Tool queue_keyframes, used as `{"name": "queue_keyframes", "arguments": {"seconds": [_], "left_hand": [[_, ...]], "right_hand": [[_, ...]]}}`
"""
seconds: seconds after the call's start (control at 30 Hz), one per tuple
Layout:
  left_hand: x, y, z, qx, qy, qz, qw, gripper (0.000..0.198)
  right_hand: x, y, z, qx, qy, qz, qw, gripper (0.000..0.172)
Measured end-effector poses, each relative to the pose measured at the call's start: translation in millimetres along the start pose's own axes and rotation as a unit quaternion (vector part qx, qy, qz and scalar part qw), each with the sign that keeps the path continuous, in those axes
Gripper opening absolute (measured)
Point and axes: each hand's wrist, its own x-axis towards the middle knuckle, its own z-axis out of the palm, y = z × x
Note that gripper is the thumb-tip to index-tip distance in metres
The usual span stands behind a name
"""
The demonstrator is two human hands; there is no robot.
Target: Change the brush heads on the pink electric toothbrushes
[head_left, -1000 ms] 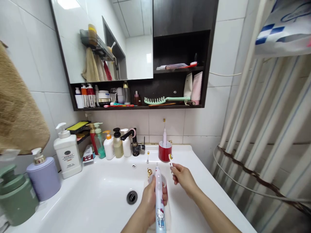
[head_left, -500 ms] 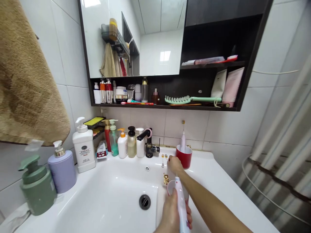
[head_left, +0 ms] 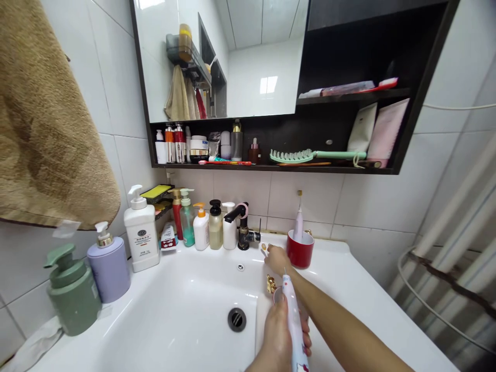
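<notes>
My left hand (head_left: 277, 333) is wrapped around a white-pink electric toothbrush handle (head_left: 295, 323), held upright with its thin metal shaft bare at the top. My right hand (head_left: 278, 259) reaches past it to the back ledge of the sink. Its fingertips are pinched at a small toothbrush head (head_left: 264, 247) with yellowish bristles; the fingers partly hide it. Just right of that hand stands a red cup (head_left: 300, 252) with another electric toothbrush (head_left: 298, 226) in it. Behind my left hand a cup (head_left: 276, 295) is mostly hidden, beside a small gold figure (head_left: 270, 284).
The white basin (head_left: 186, 320) with its drain (head_left: 236, 320) lies to the left, under a black faucet (head_left: 243, 227). Several pump bottles (head_left: 201, 230) line its back and left edge. Overhead hangs a dark cabinet (head_left: 256, 168); a tan towel (head_left: 50, 129) hangs at left.
The view has shifted slightly. My right fingertips have moved left, onto the small brush heads on the ledge, covering part of them. My left hand still grips the toothbrush handle.
</notes>
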Motion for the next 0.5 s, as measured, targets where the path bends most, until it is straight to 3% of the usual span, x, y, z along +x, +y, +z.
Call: {"name": "queue_keyframes", "arguments": {"seconds": [0.13, 0.23, 0.37, 0.5], "left_hand": [[-7, -2, 1.5, 0.024, -0.036, -0.012, 0.999, 0.051], [-15, -11, 3.6, 0.056, -0.089, -0.031, 0.994, 0.050], [-24, -27, 6.5, 0.101, -0.143, -0.041, 0.984, 0.056], [-27, -31, 7.9, 0.131, -0.164, -0.048, 0.976, 0.058]], "right_hand": [[-41, 11, -34, 0.114, 0.013, -0.004, 0.993, 0.016], [-85, 30, -61, 0.228, 0.007, -0.004, 0.974, 0.023], [-129, 56, -77, 0.541, -0.029, 0.057, 0.838, 0.019], [-141, 66, -76, 0.630, -0.016, 0.081, 0.772, 0.016]]}}
